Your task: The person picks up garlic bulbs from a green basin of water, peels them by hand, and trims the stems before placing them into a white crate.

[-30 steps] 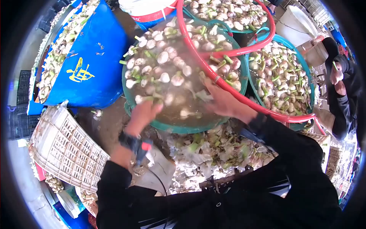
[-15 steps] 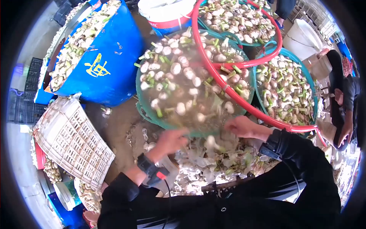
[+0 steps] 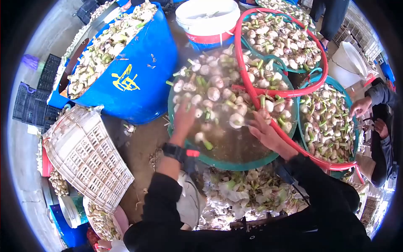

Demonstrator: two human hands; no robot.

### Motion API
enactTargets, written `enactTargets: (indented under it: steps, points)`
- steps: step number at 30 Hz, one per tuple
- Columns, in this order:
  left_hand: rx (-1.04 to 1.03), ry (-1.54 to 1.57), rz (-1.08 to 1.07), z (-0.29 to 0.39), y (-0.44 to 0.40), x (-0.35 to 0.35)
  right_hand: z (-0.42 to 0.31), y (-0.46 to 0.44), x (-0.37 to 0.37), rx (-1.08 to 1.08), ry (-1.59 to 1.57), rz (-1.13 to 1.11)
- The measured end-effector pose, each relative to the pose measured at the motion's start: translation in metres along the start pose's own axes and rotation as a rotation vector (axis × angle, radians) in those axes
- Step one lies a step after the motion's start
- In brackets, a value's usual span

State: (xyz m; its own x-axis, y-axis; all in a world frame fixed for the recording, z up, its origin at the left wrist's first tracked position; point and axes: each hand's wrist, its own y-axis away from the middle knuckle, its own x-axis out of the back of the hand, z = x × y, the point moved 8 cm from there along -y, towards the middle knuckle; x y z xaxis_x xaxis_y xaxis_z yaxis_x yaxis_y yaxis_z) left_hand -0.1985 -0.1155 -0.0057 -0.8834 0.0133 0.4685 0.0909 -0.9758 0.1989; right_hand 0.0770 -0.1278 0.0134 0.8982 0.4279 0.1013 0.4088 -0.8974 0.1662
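Through the head camera, my left hand (image 3: pixel 183 121) is blurred, its grip impossible to tell; my right hand (image 3: pixel 268 133) has loosely curved fingers, and I can't tell whether they hold anything. Both have moved from the near rim back among the garlic (image 3: pixel 213 93), within reach of bulbs in the green tub's (image 3: pixel 235 164) cloudy water. Rightward, another tub (image 3: pixel 355 130) holds garlic; leftward, a blue bin (image 3: pixel 147 84) is heaped with more.
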Motion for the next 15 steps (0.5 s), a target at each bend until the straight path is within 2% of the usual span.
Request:
enactTargets:
  steps: [1,2,3,5,7,9,10,11,12,13,14,15]
  points:
    - [0.055,-0.249,0.135,-0.035,-0.002,0.013,0.001,0.009,-0.006,-0.004,0.003,-0.009]
    - [0.101,-0.499,0.269,-0.05,-0.003,0.024,0.006,0.019,-0.024,-0.01,0.52,-0.201]
    - [0.089,-0.493,0.274,-0.032,-0.003,0.013,0.015,0.023,-0.033,-0.016,1.042,-0.381]
    - [0.378,-0.345,0.236,-0.024,0.004,-0.028,0.059,0.01,-0.063,-0.107,1.101,-0.622]
    - [0.431,-0.302,0.209,-0.053,-0.023,-0.065,0.067,-0.018,-0.055,-0.28,0.386,-0.379]
    - [0.361,0.053,0.073,-0.036,-0.03,-0.11,0.017,-0.016,-0.06,0.645,1.171,-0.396]
    - [0.368,0.067,0.047,-0.034,-0.023,-0.127,0.021,-0.004,-0.051,0.614,1.18,-0.402]
    - [0.308,0.307,-0.11,0.005,-0.009,-0.139,-0.021,-0.003,-0.016,0.337,0.349,-0.143]
    - [0.238,0.394,-0.249,0.034,-0.001,-0.141,-0.022,-0.002,0.013,0.056,-0.473,0.132]
    - [0.176,0.486,-0.392,0.064,0.009,-0.142,-0.01,0.005,0.024,0.065,-0.268,0.115]
    - [0.092,0.435,-0.533,0.075,0.015,-0.137,-0.007,0.025,0.028,-0.004,-0.391,0.087]
    - [-0.278,0.45,-0.453,0.088,0.009,-0.114,-0.003,0.045,0.032,-0.078,-0.516,0.069]
